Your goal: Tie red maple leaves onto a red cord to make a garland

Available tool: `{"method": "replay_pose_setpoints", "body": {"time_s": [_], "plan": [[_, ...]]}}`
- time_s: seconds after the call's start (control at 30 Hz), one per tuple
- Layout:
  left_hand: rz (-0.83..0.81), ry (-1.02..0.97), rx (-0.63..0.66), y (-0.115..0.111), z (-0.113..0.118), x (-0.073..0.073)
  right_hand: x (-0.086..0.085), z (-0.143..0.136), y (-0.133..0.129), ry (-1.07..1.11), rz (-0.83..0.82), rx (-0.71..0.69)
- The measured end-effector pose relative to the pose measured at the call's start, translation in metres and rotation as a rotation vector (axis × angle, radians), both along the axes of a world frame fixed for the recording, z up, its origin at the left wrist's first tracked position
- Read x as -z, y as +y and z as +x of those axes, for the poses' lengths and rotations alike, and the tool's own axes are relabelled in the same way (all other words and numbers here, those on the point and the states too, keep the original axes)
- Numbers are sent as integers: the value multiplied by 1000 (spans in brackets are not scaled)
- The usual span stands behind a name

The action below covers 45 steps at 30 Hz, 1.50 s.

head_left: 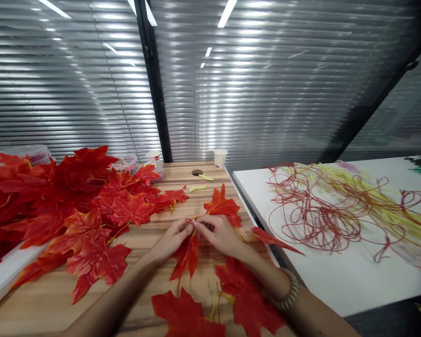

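Observation:
Close together at the middle of the wooden table, both of my hands have their fingers pinched on a thin red cord (188,220). My left hand (178,234) is closed on the cord, which makes a small loop above the fingertips. My right hand (217,232) is closed beside it, its fingertips partly hidden. An orange-red artificial maple leaf (189,257) hangs just below the fingers. Another maple leaf (221,206) lies beyond my right hand. Nearer to me are a red leaf (185,313) and a larger one (247,295) under my right forearm, with yellow stems and cord between them.
A big heap of red maple leaves (77,187) covers the left side. Paper cups (220,159) and plastic tubs (124,162) stand at the back. On the white table (337,285) at right lies tangled red cord (319,224) beside yellow strips (382,201).

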<state>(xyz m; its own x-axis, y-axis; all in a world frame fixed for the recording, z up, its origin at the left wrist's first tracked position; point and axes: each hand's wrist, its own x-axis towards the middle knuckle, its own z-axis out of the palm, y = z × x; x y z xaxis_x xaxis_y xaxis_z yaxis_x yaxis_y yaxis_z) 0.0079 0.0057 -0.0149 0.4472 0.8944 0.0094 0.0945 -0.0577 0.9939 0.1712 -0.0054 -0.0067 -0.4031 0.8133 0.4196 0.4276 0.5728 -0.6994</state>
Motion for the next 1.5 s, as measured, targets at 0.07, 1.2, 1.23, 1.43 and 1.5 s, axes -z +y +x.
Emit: {"method": "replay_pose_setpoints", "body": {"time_s": [0.07,1.2,1.23,1.43,1.5], "plan": [[2,2,1,0,0,1,0,0,0,2,-1,0],[145,78,-8,2,2,3,-2,0,2,43,33,-18],[151,69,-17,3,2,3,-1,0,3,45,35,-19],[194,50,-51,3,0,4,-4,0,2,67,32,-31],[202,59,-53,3,1,2,-5,0,1,76,32,-31]]}}
